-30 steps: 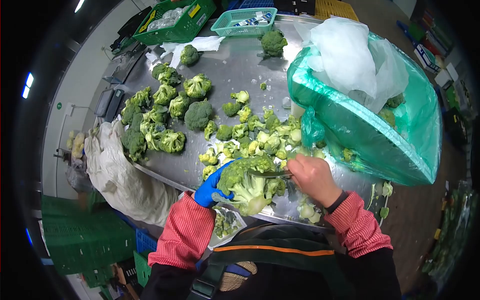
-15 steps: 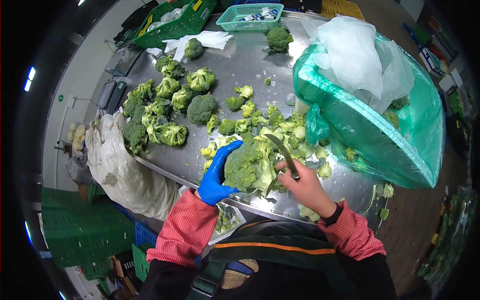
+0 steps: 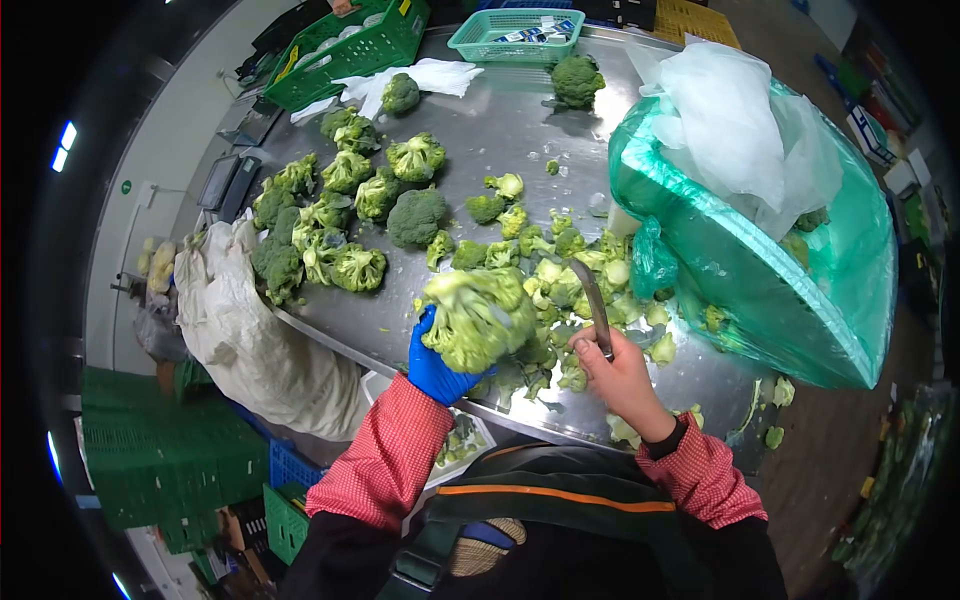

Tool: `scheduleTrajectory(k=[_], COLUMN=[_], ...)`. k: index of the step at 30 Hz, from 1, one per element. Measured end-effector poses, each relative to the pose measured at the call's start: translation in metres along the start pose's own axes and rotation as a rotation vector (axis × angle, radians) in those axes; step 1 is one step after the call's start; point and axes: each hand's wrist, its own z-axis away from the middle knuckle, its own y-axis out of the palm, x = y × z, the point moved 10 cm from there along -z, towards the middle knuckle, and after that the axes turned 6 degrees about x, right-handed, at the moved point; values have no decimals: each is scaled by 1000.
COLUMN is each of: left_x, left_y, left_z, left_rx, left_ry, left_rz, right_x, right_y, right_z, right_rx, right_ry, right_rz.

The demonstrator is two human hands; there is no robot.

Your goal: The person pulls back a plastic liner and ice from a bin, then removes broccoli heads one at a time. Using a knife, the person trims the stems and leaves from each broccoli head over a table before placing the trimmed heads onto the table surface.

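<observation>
My left hand (image 3: pixel 436 366), in a blue glove, grips a large broccoli head (image 3: pixel 477 316) and holds it just above the steel table (image 3: pixel 480 140). My right hand (image 3: pixel 617 375), bare, is closed on the handle of a knife (image 3: pixel 596 307) whose blade points up and away, to the right of the broccoli and apart from it. A pile of cut florets (image 3: pixel 560 268) lies on the table right behind both hands.
Whole broccoli heads (image 3: pixel 340 215) lie at the table's left and far side. A green bag-lined bin (image 3: pixel 770 250) stands at the right. Green baskets (image 3: pixel 350 45) sit at the far edge, a white sack (image 3: pixel 245 335) hangs off the left edge.
The broccoli head turned in my left hand so its crown now faces me and was lifted slightly. The knife came off the stem and swung upright to the right.
</observation>
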Motion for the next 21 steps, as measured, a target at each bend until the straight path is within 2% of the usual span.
scheduleTrajectory(k=[1,4,5,6,8,10,12,14,16,19,21], left_x=[-8,-6,-10,-21,-51,-105,-159,-205,-221,-189,-138], left_y=[-12,14,18,9,-12,-28,-16,-11,1,7,12], left_z=[-3,-4,-7,-9,-13,-18,-29,-41,-40,-51,-59], left_rx=[-100,-42,13,-37,-130,-177,-35,-90,-167,-97,-101], left_ry=[69,24,23,57,119,270,328,441,499,435,303], left_rz=[-143,-40,-92,-83,-65,-119,-260,-299,-319,-299,-283], right_x=[9,31,34,32,19,9,1,1,-2,5,22], right_y=[2,14,17,18,17,9,-6,-20,-35,-44,-44], right_z=[0,-1,-2,-4,-7,-5,2,11,21,24,23], right_rx=[-12,-1,10,20,34,21,-16,-48,-108,-123,-56], right_ry=[-51,-114,-120,-131,-157,-127,-70,-67,-69,-57,-56], right_rz=[59,166,191,202,226,239,279,296,257,167,334])
